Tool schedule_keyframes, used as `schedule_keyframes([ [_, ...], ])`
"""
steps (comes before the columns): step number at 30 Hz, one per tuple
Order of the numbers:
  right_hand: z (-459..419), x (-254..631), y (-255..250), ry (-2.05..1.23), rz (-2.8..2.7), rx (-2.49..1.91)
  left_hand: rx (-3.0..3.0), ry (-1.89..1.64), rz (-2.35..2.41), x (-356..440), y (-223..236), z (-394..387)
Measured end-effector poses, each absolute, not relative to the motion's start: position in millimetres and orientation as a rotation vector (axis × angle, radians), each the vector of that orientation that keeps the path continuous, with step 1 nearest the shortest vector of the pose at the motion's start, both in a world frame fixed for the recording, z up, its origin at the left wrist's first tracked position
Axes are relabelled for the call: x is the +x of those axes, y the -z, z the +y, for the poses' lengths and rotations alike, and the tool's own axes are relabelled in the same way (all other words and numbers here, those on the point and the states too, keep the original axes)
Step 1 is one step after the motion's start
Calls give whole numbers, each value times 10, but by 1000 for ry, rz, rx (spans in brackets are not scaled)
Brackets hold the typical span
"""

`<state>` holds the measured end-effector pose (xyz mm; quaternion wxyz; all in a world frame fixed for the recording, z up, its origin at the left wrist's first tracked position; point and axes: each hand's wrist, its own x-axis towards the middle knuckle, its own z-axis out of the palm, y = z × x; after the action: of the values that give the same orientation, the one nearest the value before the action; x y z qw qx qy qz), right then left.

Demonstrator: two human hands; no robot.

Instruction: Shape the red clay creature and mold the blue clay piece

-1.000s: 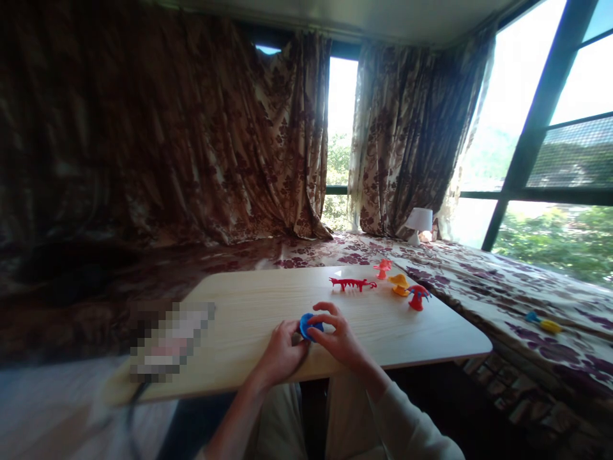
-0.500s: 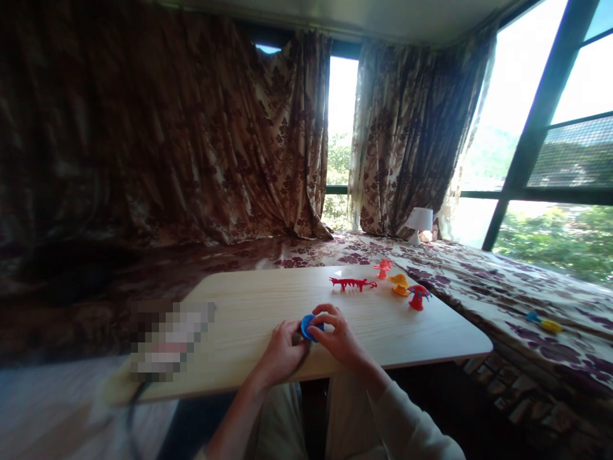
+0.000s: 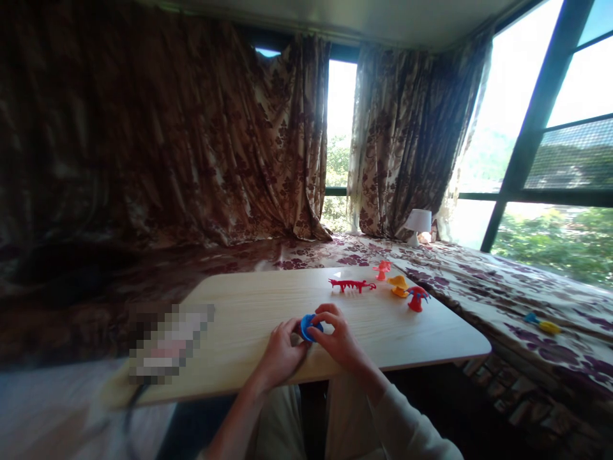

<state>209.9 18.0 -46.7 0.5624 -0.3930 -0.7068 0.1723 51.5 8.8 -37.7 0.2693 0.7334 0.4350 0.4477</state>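
Observation:
A small round blue piece with a dished face (image 3: 306, 327) is held over the near part of the wooden table (image 3: 249, 300). My left hand (image 3: 283, 350) grips it from the left side, thumb and fingers closed at its edge. From the right, my right hand (image 3: 338, 332) pinches the same piece, its fingers curled over the face. Beyond the hands stands a long red clay-like figure with many legs (image 3: 353, 285). Near the far right corner are a coral figure (image 3: 382, 269), a yellow mushroom-shaped figure (image 3: 397, 285) and a red domed figure with blue bits (image 3: 418, 298).
A pixelated flat object (image 3: 170, 345) with a dark cable (image 3: 129, 415) lies on the table's left side. Blue and yellow pieces (image 3: 548, 327) rest on the floral-covered surface at right. A white lamp (image 3: 419, 223) stands by the curtains (image 3: 268, 140).
My right fingers have drawn in a little closer over the blue piece. The view has shifted very slightly; the figures on the table stay put.

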Motion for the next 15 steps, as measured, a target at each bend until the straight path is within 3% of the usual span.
schedule_keyframes([
  [15,206,2096,494,-388,-1653,-919,1909,-1250,1171,521,382,84],
])
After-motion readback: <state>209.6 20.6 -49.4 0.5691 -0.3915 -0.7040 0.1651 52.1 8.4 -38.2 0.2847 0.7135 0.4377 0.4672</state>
